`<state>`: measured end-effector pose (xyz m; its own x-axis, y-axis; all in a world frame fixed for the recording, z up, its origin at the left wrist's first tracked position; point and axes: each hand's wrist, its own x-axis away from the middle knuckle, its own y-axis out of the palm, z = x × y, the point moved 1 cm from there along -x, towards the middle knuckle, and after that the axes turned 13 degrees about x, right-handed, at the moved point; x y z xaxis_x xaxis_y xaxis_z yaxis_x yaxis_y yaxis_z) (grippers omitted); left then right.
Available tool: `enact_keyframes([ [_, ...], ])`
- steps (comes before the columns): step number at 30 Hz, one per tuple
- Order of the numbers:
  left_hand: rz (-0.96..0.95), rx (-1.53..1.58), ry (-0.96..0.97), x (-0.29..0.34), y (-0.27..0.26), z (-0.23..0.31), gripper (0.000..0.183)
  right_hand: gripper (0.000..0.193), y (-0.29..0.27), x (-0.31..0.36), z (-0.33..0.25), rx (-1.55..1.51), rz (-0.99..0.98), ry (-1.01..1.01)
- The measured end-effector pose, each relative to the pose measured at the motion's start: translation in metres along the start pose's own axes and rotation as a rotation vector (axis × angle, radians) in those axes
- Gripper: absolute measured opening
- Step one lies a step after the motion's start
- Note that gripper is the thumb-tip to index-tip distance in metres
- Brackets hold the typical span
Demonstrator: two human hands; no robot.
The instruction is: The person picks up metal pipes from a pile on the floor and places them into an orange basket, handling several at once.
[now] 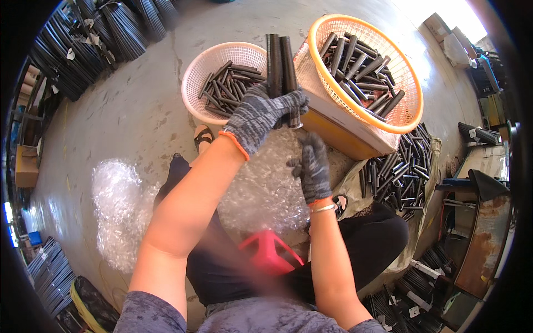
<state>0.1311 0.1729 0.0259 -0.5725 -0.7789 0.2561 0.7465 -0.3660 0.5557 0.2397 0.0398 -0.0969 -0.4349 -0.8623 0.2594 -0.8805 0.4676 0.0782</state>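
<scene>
My left hand, in a grey knitted glove with an orange cuff, is closed around black tubes. At least two stand side by side, their upper ends rising above the fist and a lower end showing below it. Just below and to the right is my right hand, gloved the same way. Its thumb is apart from its fingers, and I see nothing in it. Beyond the left fist, a pale pink basket holds thinner black tubes. An orange-rimmed basket, holding thicker black tubes, rests on a cardboard box.
Crumpled clear plastic lies on the floor, with more between my legs. A pink stool is beneath me. Many short black tubes are heaped on a sack at right. Long rod bundles stand far left.
</scene>
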Motion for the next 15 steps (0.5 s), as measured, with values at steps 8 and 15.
enact_keyframes([
  [8,0.056,-0.045,0.204,-0.008,-0.002,0.011,0.017,0.040,0.036,-0.011,-0.044,-0.399,-0.677,0.057],
  [15,0.181,-0.074,0.395,0.003,-0.024,0.049,0.018,0.018,0.002,0.034,0.142,1.276,-0.179,-0.766],
])
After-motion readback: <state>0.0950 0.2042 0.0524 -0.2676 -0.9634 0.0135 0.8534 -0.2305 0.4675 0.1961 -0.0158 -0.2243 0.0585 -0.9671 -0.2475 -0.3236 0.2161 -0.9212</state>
